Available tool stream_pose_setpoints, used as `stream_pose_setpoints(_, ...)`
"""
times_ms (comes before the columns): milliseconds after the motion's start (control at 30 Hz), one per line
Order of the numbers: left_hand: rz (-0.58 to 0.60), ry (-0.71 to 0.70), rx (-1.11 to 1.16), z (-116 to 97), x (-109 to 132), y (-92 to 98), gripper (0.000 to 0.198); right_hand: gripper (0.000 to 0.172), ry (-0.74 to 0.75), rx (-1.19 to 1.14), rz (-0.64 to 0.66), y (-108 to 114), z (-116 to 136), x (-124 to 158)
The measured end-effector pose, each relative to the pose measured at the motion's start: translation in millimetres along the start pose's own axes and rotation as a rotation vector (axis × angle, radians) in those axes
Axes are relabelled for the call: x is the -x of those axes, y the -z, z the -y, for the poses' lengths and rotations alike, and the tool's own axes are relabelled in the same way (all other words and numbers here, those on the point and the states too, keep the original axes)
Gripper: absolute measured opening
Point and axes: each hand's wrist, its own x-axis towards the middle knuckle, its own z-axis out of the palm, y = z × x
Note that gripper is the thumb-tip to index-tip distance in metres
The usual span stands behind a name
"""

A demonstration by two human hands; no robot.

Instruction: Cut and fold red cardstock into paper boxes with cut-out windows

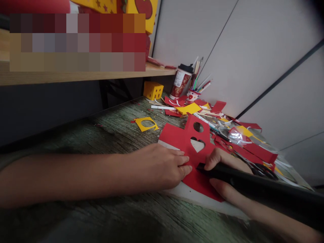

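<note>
Item: one red paper sheet with a heart-shaped and a round cut-out, lying at centre, partly on a thin white board; smooth, matt, flat. Our left hand rests palm down across it, fingers slightly spread, gripping nothing. Our right hand is clamped, thumb on top, on a long black bar-shaped tool, its tip over the red; we cannot tell its exact kind. Step in hand, as we judge it: working the sheet's near part; the next move calls for firm left-hand pressure and a steady tip. Far left of the sheet: one yellow paper scrap with an oval hole. To the right: red paper offcuts and crinkled clear plastic. Far side: one yellow windowed box, one red patterned cup with a black lid. Beneath: a dark, wood-grained tabletop.
</note>
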Motion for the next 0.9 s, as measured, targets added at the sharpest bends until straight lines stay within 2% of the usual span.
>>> stream_pose_setpoints(100, -0.008, -0.019, -0.024, 1, 1, -0.1, 0.026, 0.008, -0.011, 0.010, -0.005, 1, -2, -3)
stream_pose_setpoints(233, -0.018, -0.090, -0.008, 9, 1, 0.0, 0.026, 0.022, -0.070, -0.027, 0.013, 2, -3, -7)
stream_pose_setpoints(433, -0.020, -0.168, 0.127, 30, -6, 1.0, 0.026, 0.022, -0.140, -0.071, 0.051, 1, 4, -14)
stream_pose_setpoints(567, 0.004, -0.110, 0.187, 41, -9, -2.3, 0.033, 0.019, -0.153, -0.114, 0.077, 2, 10, -21)
stream_pose_setpoints(700, 0.017, -0.002, 0.149, 43, -8, -6.8, 0.037, 0.011, -0.172, -0.178, 0.112, 2, 6, -22)
stream_pose_setpoints(900, -0.015, 0.138, 0.097, 41, -7, -9.7, 0.039, 0.004, -0.151, -0.214, 0.054, -2, -8, -28)
